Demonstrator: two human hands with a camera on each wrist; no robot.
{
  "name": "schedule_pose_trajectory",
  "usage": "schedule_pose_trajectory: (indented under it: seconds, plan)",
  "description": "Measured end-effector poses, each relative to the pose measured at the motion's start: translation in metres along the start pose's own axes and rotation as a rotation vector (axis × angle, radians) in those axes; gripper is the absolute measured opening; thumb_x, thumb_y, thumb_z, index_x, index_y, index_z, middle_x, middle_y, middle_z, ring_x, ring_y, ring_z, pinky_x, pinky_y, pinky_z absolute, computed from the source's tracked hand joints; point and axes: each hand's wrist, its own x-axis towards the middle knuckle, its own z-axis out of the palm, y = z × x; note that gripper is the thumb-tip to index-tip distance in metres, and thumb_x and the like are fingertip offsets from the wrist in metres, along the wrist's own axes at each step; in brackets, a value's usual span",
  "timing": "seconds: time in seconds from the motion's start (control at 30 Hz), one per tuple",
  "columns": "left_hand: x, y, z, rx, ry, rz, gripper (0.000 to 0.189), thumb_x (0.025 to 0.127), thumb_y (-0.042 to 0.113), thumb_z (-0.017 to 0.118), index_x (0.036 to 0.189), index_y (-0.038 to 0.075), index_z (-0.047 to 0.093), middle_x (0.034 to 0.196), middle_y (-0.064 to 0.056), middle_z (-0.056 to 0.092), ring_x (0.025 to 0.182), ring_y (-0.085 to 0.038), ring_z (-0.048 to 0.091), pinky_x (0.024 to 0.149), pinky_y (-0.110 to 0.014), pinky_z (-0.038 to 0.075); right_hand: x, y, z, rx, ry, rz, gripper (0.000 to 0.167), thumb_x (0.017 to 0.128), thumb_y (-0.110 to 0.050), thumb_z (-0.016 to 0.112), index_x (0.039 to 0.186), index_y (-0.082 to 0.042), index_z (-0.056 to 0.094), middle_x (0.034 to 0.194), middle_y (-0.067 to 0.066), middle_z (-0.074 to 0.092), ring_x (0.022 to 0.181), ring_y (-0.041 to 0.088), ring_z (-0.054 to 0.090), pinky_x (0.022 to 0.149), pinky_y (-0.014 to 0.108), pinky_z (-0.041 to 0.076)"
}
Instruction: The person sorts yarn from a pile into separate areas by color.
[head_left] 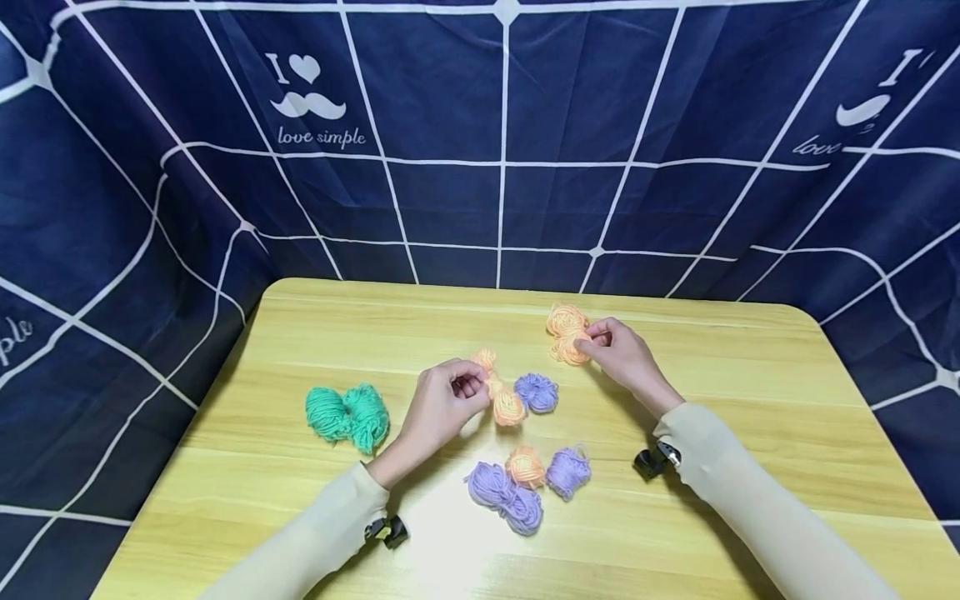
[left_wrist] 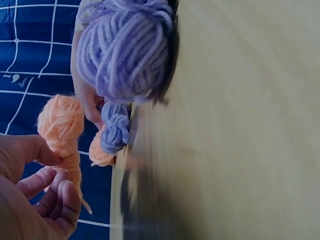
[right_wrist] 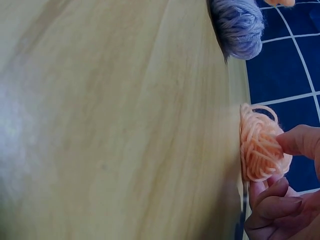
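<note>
My left hand (head_left: 447, 398) pinches an orange yarn skein (head_left: 509, 408) at its narrow middle, thumb against fingers. In the left wrist view one rounded end of this orange skein (left_wrist: 61, 122) stands above the fingers and a loose strand hangs below. Farther back on the right, my right hand (head_left: 626, 354) grips the edge of another orange yarn skein (head_left: 567, 329), tied like a bow. The right wrist view has the thumb on one side of that orange skein (right_wrist: 262, 145), which sits at the tabletop. Close beside the left hand's skein lies a small blue-violet skein (head_left: 537, 393).
A green yarn skein (head_left: 347, 415) lies left of my left hand. Nearer to me, a lilac skein (head_left: 506, 497), a small orange ball (head_left: 526, 467) and another lilac bundle (head_left: 568, 472) lie close together. A dark blue curtain (head_left: 450, 200) hangs behind the wooden table (head_left: 750, 375).
</note>
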Motion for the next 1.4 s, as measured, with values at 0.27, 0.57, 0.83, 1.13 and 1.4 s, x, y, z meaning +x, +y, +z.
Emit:
schedule_pose_trajectory:
  seconds: [0.27, 0.57, 0.83, 1.13, 1.4]
  plan:
    - [0.013, 0.000, 0.003, -0.027, 0.004, -0.008, 0.017, 0.084, -0.009, 0.074, 0.097, 0.000, 0.079, 0.083, -0.002, 0.072, 0.074, -0.012, 0.065, 0.069, -0.024, 0.058, -0.002, 0.001, 0.001, 0.013, 0.009, 0.003, 0.037, 0.102, -0.029, 0.074, 0.123, 0.000, 0.065, 0.103, 0.010, 0.062, 0.094, 0.025, 0.055, 0.084, 0.038, 0.044]
    - [0.031, -0.002, 0.001, -0.054, 0.021, -0.012, 0.015, 0.086, -0.008, 0.075, 0.098, -0.001, 0.080, 0.083, -0.003, 0.072, 0.074, -0.012, 0.063, 0.068, -0.023, 0.055, -0.001, 0.004, 0.002, 0.012, -0.001, -0.008, 0.038, 0.103, -0.030, 0.074, 0.123, 0.000, 0.064, 0.102, 0.009, 0.062, 0.094, 0.025, 0.056, 0.082, 0.039, 0.043]
    - [0.041, -0.005, 0.004, -0.057, 0.017, -0.031, 0.018, 0.086, -0.006, 0.073, 0.101, 0.000, 0.080, 0.084, -0.001, 0.073, 0.076, -0.013, 0.066, 0.071, -0.024, 0.058, -0.002, 0.002, -0.001, -0.004, -0.007, -0.004, 0.039, 0.104, -0.032, 0.073, 0.124, 0.000, 0.064, 0.102, 0.010, 0.060, 0.093, 0.026, 0.055, 0.081, 0.039, 0.043]
    - [0.052, -0.008, 0.008, -0.066, 0.012, -0.069, 0.015, 0.086, -0.004, 0.075, 0.099, 0.001, 0.080, 0.083, -0.002, 0.072, 0.076, -0.015, 0.064, 0.071, -0.024, 0.056, 0.001, 0.003, 0.000, -0.011, -0.017, -0.001, 0.039, 0.104, -0.033, 0.073, 0.125, -0.002, 0.064, 0.102, 0.010, 0.061, 0.094, 0.026, 0.056, 0.083, 0.039, 0.044]
    - [0.062, -0.013, 0.014, -0.077, 0.017, -0.075, 0.014, 0.086, -0.003, 0.074, 0.098, 0.002, 0.080, 0.083, -0.005, 0.073, 0.077, -0.016, 0.065, 0.071, -0.024, 0.056, 0.000, 0.001, 0.000, 0.001, -0.020, 0.008, 0.039, 0.104, -0.034, 0.073, 0.125, -0.002, 0.063, 0.102, 0.010, 0.061, 0.094, 0.026, 0.056, 0.083, 0.039, 0.044]
